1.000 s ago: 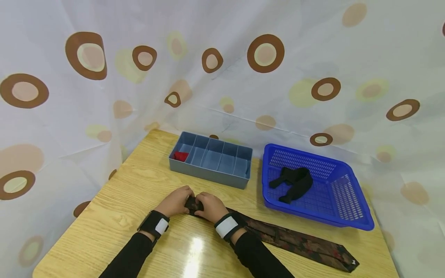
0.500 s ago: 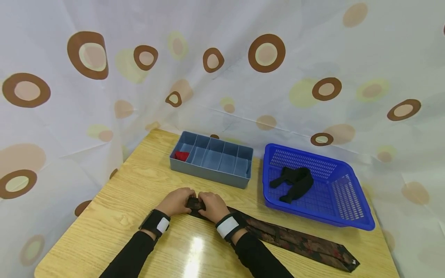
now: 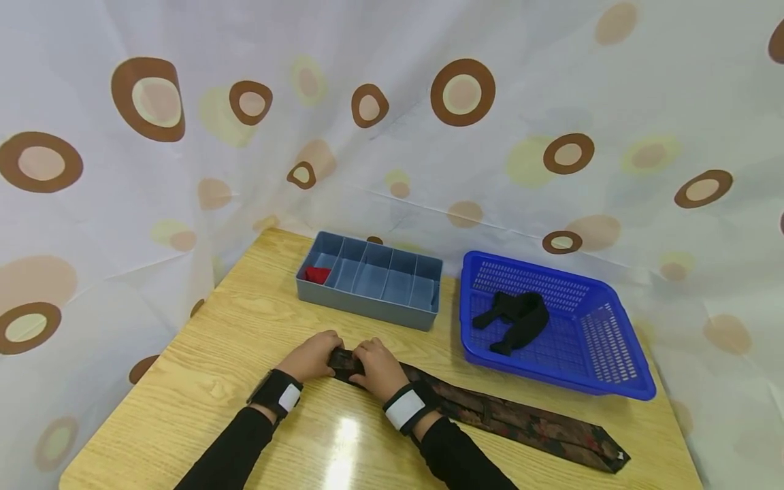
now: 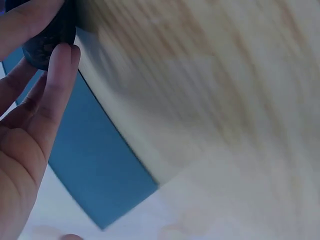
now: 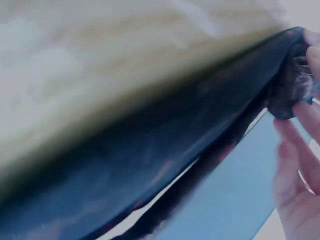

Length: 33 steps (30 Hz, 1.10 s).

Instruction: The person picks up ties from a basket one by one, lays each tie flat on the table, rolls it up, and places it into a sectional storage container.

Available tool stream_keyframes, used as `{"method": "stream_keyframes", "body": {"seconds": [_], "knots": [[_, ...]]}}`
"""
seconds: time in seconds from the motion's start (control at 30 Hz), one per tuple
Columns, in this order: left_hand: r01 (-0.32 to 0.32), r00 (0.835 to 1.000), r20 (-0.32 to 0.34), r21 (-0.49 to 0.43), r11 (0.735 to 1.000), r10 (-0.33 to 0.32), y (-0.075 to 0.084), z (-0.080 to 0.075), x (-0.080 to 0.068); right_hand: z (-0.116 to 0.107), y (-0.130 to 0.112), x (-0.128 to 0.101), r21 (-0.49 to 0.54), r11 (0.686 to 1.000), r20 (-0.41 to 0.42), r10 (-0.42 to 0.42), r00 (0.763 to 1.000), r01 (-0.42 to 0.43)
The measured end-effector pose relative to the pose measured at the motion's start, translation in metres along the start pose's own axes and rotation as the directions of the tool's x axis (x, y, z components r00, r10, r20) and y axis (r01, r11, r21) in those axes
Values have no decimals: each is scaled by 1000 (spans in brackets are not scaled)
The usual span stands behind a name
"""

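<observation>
A dark brown patterned necktie (image 3: 527,423) stretches across the wooden table, its wide end at the front right. Its other end is wound into a small roll, seen in the right wrist view as a dark bundle (image 5: 292,85). My left hand (image 3: 311,356) holds the left side of this roll between thumb and fingers. Beside it, my right hand (image 3: 378,371) has thumb and fingers curled about the tie. In the left wrist view, the fingertips (image 4: 61,60) press against the dark roll (image 4: 50,42). The right hand and wrist cover part of the tie.
Behind the hands stands a grey-blue divided box (image 3: 367,309), with a red cloth item (image 3: 317,275) in its leftmost compartment. To the right, a blue perforated basket (image 3: 554,381) contains a black fabric strip (image 3: 525,325). A patterned curtain (image 3: 392,150) hangs behind the table.
My right hand has shifted slightly right, away from the left hand, so the gap between them is wider. The left hand stays at nearly the same spot on the tie.
</observation>
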State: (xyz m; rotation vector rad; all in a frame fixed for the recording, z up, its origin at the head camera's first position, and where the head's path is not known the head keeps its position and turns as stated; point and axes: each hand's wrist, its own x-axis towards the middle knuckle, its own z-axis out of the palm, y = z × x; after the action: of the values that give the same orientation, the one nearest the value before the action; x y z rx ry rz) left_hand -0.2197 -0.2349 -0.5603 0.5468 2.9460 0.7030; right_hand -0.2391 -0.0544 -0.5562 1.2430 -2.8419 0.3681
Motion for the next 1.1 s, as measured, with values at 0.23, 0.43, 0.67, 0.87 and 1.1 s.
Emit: {"method": "stream_keyframes", "body": {"seconds": [0.23,0.43,0.67,0.87,1.1], "knots": [[-67,998,-12,32,997,68,12,0,1,3,-1,-3,175,980,65,83,994,-93],[-50,999,-21,-142,989,48,9,0,1,4,1,-6,183,971,21,152,988,-153],[-72,995,-77,-123,990,63,22,0,4,3,1,-5,236,952,18,197,980,-196],[-80,996,-52,-288,954,68,29,2,8,4,6,-7,222,946,17,238,971,-235],[59,996,-47,-345,937,-79,24,6,5,6,11,-8,220,942,31,254,967,-254]]}}
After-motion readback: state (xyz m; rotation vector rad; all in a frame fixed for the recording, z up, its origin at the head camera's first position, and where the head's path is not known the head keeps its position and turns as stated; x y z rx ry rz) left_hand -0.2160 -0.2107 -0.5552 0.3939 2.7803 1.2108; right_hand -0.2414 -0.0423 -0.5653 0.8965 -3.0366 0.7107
